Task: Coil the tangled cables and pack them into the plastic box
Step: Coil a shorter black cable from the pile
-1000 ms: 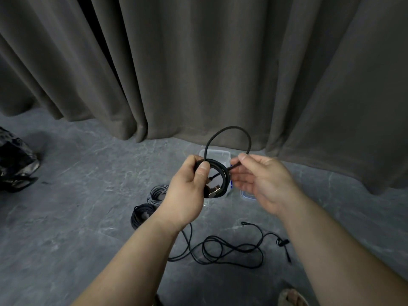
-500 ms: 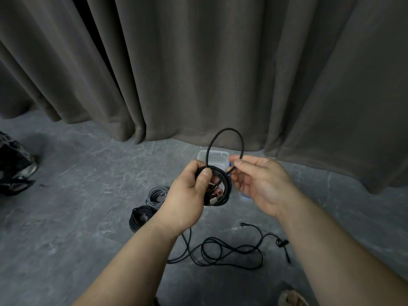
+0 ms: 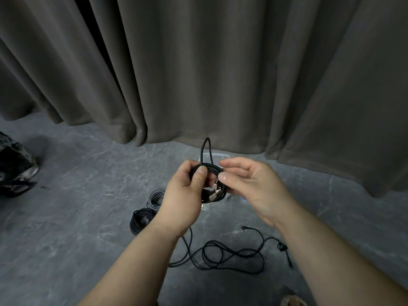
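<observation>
Left hand [image 3: 187, 195] gripping black coil [image 3: 215, 173], thumb over it, above the floor [image 3: 77, 217]. Right hand [image 3: 249, 186] pinching coil's right side, a narrow loop poking up. Box [image 3: 220, 156] mostly hidden behind hands. Loose cable [image 3: 231, 257] and two coiled cables [image 3: 141, 218] on floor.

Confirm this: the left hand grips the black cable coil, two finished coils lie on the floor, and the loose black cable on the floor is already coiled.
Not right. The head view shows the loose black cable lying tangled and uncoiled. The rest holds: the left hand grips the black cable coil, and a grey coil and black coil lie on the floor.
</observation>
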